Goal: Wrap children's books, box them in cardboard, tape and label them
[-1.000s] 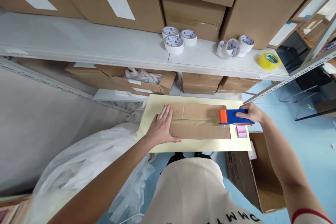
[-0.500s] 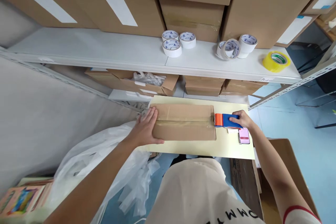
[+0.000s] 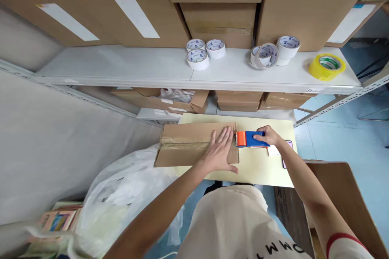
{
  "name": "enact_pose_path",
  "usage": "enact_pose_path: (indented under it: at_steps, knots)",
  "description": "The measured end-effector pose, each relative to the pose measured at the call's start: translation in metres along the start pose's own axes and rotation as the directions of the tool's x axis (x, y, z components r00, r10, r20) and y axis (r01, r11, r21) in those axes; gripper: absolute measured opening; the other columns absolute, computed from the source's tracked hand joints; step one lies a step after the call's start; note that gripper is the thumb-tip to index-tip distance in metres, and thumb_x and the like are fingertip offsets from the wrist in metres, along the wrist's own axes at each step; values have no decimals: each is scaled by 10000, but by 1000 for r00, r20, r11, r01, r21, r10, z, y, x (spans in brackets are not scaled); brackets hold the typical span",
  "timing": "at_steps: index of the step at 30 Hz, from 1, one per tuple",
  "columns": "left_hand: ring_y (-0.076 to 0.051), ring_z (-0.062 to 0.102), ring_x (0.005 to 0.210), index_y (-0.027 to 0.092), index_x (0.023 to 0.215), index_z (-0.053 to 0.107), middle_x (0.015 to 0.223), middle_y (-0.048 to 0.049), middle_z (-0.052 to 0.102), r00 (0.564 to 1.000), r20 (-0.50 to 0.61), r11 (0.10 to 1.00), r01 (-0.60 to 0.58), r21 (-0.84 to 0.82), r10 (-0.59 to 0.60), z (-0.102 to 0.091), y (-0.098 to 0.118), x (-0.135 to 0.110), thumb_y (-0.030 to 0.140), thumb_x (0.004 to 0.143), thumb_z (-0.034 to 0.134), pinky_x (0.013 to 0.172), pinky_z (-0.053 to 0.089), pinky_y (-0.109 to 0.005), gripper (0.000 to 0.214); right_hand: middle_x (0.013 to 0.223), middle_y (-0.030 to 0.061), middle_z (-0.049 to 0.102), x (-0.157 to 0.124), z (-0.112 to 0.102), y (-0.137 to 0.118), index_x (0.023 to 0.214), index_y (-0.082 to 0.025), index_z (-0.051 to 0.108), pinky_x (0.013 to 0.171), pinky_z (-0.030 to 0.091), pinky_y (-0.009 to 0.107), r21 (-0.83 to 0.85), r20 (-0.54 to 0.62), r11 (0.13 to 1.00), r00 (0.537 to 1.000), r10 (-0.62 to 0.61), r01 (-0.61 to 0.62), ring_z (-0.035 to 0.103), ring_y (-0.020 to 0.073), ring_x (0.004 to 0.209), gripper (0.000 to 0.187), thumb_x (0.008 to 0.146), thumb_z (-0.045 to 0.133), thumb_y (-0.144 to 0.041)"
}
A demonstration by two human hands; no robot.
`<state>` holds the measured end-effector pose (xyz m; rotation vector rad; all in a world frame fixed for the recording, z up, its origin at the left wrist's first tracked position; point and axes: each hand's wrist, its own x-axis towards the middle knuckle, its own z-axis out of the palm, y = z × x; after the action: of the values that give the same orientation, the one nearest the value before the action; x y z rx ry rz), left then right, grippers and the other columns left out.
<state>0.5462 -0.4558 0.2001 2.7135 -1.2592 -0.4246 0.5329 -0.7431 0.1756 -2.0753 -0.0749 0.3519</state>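
A long brown cardboard box [image 3: 185, 153] lies on the pale yellow table top [image 3: 255, 172], its left end past the table's left edge. Clear tape runs along the seam of its upper face. My left hand [image 3: 219, 151] rests on the right part of the box, palm down with fingers spread. In my right hand [image 3: 269, 135] is a blue and orange tape dispenser [image 3: 254, 139], gripped at its right end. The dispenser's toothed orange front sits just beside the box's right end; whether the two touch I cannot tell.
On the shelf [image 3: 127, 62] above stand white tape rolls [image 3: 198, 60] and a yellow tape roll [image 3: 326, 67]. A phone [image 3: 288, 144] and white paper [image 3: 273, 151] lie behind my right wrist. A plastic bag [image 3: 121, 194] hangs at left; an open carton [image 3: 343, 198] stands at right.
My left hand has moved from the box's left end to its right part, and the box has shifted left. The dispenser has moved a little left with my right hand.
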Motion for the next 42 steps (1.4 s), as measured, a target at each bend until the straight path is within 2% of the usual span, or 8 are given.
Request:
enact_pose_path:
  at_steps: [3,11,17,21,26,32,38,42]
  knots:
    - [-367,78,1502,35,1541,90,1609,-258,99,1000,-24,1000,-10,-16,9,0,16,10,742,614,618,1180,-58,-549,1280,494,-54,350,-1,-1,0,499,-205,409,455,273,228,5,12,1000,1000,-17,16,329,81,481,529,703,609,-650]
    - [-365,100,1498,36,1544,86,1612,-247,118,1000,-17,1000,-1,-18,1,3,11,6,646,637,640,1184,-35,-540,1225,498,-58,329,-12,-21,3,501,-215,365,458,264,229,-44,69,999,997,-23,26,327,81,485,561,722,588,-679]
    - [-407,75,1492,191,1544,226,1629,-202,100,1000,3,1000,-17,-2,17,-1,15,7,617,653,685,1150,-4,-623,1089,501,-6,467,-39,-56,-4,501,-203,481,515,350,261,-462,-5,875,987,164,-148,463,134,521,575,762,513,-714]
    - [-441,49,1483,287,1372,527,1634,-175,107,998,57,999,17,33,-19,-12,28,12,581,643,742,1090,60,-712,814,826,158,701,-19,-6,-54,789,-144,710,662,463,328,-755,-104,601,953,285,-262,663,267,791,500,789,577,-626]
    - [-503,21,1461,181,1227,636,1619,-246,76,986,104,991,123,52,-128,-20,49,26,678,474,802,1044,163,-745,917,939,183,734,11,62,-78,948,-118,728,740,488,330,-809,-62,543,951,301,-225,705,280,906,246,871,589,-306]
    - [-520,14,1458,178,1209,656,1626,-225,63,977,30,977,212,-2,-211,-8,58,31,570,580,794,1036,109,-785,754,950,188,735,-39,68,-22,1020,-120,684,695,491,323,-586,-380,636,863,332,-503,712,288,894,486,944,436,-531]
    - [-409,162,1479,214,1479,404,1612,-197,193,972,-217,996,77,-53,-87,12,46,5,548,748,676,1136,185,-649,849,1114,159,711,-82,134,52,1233,-92,585,858,489,314,-351,-369,804,860,353,-481,673,260,1037,406,846,511,-193]
    - [-406,148,1483,184,1466,430,1601,-200,228,910,-291,955,281,-90,-295,18,24,-23,541,854,537,1141,172,-644,717,1169,171,682,-86,171,90,1328,-114,537,962,452,376,-394,-354,787,869,346,-474,626,274,1110,505,834,431,-108]
